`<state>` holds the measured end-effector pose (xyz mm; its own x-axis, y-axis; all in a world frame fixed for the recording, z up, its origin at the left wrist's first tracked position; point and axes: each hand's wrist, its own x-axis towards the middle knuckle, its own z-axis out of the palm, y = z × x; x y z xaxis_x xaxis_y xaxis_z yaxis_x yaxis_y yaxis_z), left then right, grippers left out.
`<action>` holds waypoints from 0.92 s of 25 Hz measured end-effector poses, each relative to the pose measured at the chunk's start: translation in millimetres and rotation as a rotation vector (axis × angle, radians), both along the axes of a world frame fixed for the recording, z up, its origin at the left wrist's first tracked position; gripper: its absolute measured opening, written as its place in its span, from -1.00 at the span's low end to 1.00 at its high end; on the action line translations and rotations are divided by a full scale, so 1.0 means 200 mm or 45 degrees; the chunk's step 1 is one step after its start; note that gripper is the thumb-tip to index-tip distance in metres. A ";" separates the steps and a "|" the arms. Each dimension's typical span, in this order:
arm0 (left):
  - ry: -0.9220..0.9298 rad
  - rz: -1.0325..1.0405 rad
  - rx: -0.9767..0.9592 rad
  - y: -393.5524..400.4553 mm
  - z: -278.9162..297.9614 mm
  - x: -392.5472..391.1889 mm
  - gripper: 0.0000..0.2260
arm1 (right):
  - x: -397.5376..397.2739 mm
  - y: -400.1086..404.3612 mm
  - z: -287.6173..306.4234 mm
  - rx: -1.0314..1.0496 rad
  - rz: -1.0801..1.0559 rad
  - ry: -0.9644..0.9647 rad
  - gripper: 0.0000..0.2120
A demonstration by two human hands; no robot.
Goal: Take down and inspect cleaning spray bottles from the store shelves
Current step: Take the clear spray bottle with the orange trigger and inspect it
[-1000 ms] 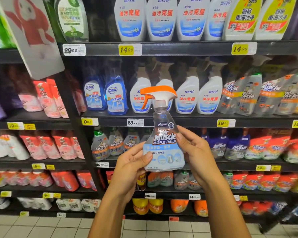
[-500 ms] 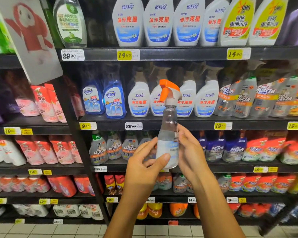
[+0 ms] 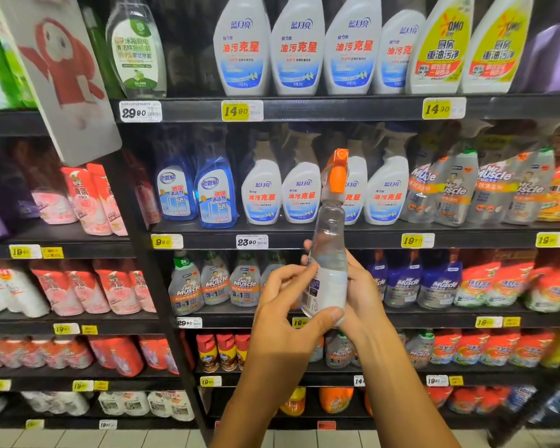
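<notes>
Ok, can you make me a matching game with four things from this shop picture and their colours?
Things:
1. Sprayer top of the bottle in the hands
2. Glass cleaner bottles
3. Price tag reading 29.90
4. Price tag reading 9.90

Colours:
A. white
B. orange
C. yellow
D. blue

Pairs: 1-B, 2-D, 3-A, 4-C

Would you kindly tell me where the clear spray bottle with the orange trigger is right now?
In the head view, the clear spray bottle with the orange trigger is upright at centre, off the shelves, held between the left hand and right hand.
</notes>
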<state>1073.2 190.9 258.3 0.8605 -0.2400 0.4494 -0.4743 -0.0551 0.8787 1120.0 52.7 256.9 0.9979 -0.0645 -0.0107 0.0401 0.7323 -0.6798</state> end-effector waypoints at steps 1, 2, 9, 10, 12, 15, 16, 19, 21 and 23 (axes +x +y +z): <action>0.007 -0.010 0.001 0.01 0.00 0.00 -0.51 | 0.00 0.00 0.00 -0.013 -0.011 -0.003 -0.64; 0.021 -0.017 -0.003 0.01 0.00 0.00 -0.51 | -0.01 0.00 0.00 -0.021 -0.013 -0.010 -0.67; 0.125 -0.122 -0.280 0.03 -0.03 0.10 -0.64 | -0.03 -0.02 0.05 -0.309 -0.310 -0.168 -0.75; 0.159 -0.114 -0.333 0.04 -0.04 0.13 -0.67 | -0.04 -0.03 0.06 -0.421 -0.343 -0.199 -0.77; 0.261 -0.160 -0.452 0.07 -0.08 0.16 -0.65 | -0.07 -0.06 0.10 -0.682 -0.355 -0.256 -0.77; 0.387 -0.227 -0.588 0.10 -0.12 0.20 -0.58 | -0.09 -0.12 0.18 -0.951 -0.245 -0.341 -0.77; 0.401 -0.243 -0.607 0.10 -0.12 0.21 -0.58 | -0.08 -0.13 0.22 -0.975 -0.226 -0.359 -0.73; 0.416 -0.297 -0.594 0.10 -0.11 0.23 -0.56 | -0.04 -0.15 0.34 -0.978 -0.120 -0.402 -0.71; 0.425 -0.337 -0.561 0.11 -0.10 0.24 -0.60 | -0.01 -0.16 0.41 -0.988 0.039 -0.432 -0.75; 0.443 -0.405 -0.526 0.11 -0.10 0.25 -0.62 | 0.00 -0.17 0.46 -0.968 0.152 -0.396 -0.70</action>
<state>1123.2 212.3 238.3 0.8882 -0.3748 0.2658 -0.0936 0.4187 0.9033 1120.6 18.4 348.0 0.9486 0.1640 0.2708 0.2591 0.0892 -0.9617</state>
